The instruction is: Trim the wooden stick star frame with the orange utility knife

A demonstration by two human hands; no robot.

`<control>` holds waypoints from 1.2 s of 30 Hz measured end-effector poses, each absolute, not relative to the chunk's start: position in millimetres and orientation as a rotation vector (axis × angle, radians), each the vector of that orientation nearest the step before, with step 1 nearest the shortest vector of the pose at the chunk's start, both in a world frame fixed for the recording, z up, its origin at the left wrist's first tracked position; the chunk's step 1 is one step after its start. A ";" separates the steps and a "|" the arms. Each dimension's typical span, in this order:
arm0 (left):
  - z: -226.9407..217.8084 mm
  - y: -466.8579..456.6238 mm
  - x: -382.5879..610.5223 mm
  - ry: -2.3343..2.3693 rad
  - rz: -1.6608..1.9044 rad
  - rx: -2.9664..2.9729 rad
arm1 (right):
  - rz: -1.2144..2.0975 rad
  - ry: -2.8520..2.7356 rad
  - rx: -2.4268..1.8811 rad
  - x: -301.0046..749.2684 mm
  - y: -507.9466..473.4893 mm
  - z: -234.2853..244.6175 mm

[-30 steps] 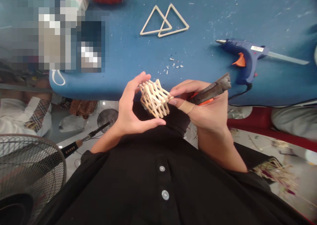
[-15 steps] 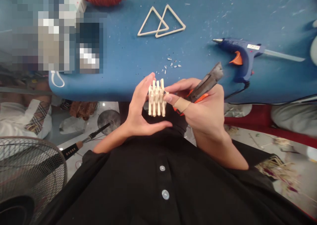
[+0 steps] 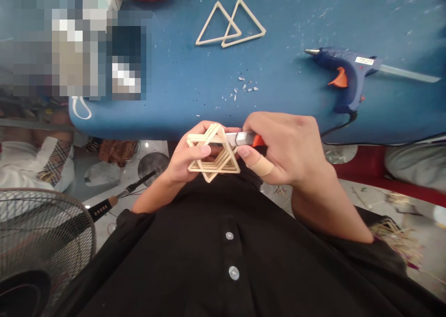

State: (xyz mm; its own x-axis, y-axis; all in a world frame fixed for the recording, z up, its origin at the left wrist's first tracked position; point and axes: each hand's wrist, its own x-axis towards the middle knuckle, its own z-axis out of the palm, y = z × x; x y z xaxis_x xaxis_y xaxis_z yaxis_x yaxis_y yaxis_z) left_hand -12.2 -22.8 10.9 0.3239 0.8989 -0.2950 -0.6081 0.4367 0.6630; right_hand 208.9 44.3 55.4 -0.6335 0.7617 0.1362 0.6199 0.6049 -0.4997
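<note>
Blue surface [image 3: 181, 84] is seen ahead, carrying two stick triangles [image 3: 230, 25] and a glue gun [image 3: 343, 70]. Just before its edge, a star-shaped stick frame [image 3: 213, 153] is pinched closed in the left hand [image 3: 184, 159]. The right hand [image 3: 285, 149] is clenched around a cutter [image 3: 245, 139], its blade touching the frame.

Stick star [image 3: 213, 153] turned face-on; knife blade [image 3: 240, 138] now against it.

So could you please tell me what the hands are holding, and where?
Left hand grips the stick star by its left side; right hand holds a cutter by its handle.
</note>
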 end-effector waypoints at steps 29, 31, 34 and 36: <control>-7.6 -20.7 -6.6 0.738 0.871 0.372 | 0.702 -2.785 -1.073 214.5 54.8 69.5; -10.1 -19.9 -5.1 0.756 0.912 0.382 | 0.742 -2.788 -1.067 214.2 54.9 71.6; -7.9 -17.9 -3.9 0.769 0.944 0.393 | 0.759 -2.771 -1.089 215.0 54.5 72.9; -4.3 -16.4 -2.8 0.786 0.944 0.401 | 0.735 -2.761 -1.103 216.1 54.1 72.6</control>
